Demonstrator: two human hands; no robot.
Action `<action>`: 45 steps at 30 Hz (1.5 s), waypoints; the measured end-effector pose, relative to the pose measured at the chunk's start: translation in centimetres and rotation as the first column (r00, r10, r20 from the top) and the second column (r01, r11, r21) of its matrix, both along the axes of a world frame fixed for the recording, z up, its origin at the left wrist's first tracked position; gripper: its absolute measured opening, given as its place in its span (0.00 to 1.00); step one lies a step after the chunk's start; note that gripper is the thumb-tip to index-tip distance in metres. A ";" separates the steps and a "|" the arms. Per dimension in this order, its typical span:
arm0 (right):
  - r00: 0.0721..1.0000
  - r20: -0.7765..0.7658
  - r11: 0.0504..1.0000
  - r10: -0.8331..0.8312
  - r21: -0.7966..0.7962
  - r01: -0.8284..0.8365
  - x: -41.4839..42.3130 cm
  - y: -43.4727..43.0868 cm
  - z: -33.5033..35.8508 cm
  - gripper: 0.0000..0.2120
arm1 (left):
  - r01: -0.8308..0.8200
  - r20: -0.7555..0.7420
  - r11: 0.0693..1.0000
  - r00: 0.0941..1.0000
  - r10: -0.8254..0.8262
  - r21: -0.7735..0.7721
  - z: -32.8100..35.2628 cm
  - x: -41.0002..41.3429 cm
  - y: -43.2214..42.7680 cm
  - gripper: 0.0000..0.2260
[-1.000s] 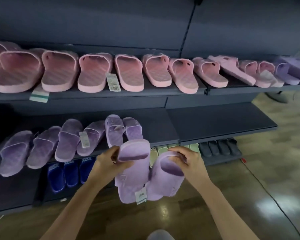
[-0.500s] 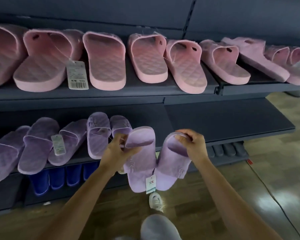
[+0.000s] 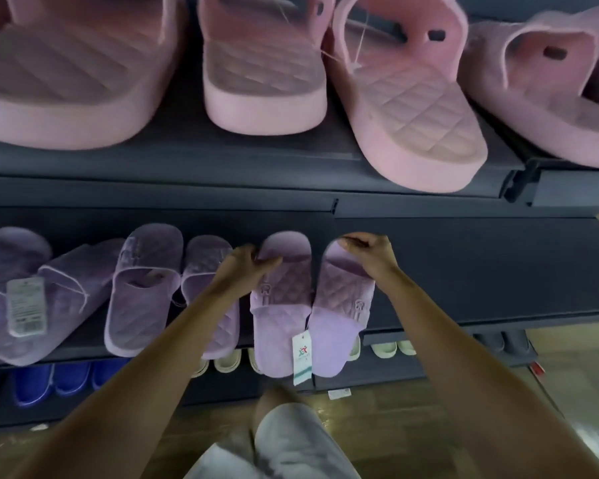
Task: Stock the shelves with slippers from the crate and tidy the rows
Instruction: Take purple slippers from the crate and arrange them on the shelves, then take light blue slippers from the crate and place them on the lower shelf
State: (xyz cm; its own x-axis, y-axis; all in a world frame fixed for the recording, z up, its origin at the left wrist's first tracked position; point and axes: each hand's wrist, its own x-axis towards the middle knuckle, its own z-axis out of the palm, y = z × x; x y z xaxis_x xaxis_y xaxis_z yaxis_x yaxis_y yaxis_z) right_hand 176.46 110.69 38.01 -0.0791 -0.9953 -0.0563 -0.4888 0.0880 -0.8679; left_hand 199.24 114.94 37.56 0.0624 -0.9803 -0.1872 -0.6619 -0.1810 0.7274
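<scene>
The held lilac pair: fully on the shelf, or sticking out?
Sticking out: the pair overhangs the shelf edge; left hand and right hand grip its toe ends.

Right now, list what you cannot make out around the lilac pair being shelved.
All in the head view:
Print on the hang tag of the lilac pair: too small.
The pair's far ends: covered by the left hand and right hand.
Cream slippers below: mostly hidden by the middle shelf.
Pink slippers above: cut by the top edge.
The crate: out of frame.
</scene>
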 end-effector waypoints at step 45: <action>0.759 -0.647 0.968 0.079 -0.132 -0.213 12.2 35.3 14.8 0.22 | 0.445 0.349 0.858 0.871 -0.346 -0.258 17.3 14.9 28.4 0.30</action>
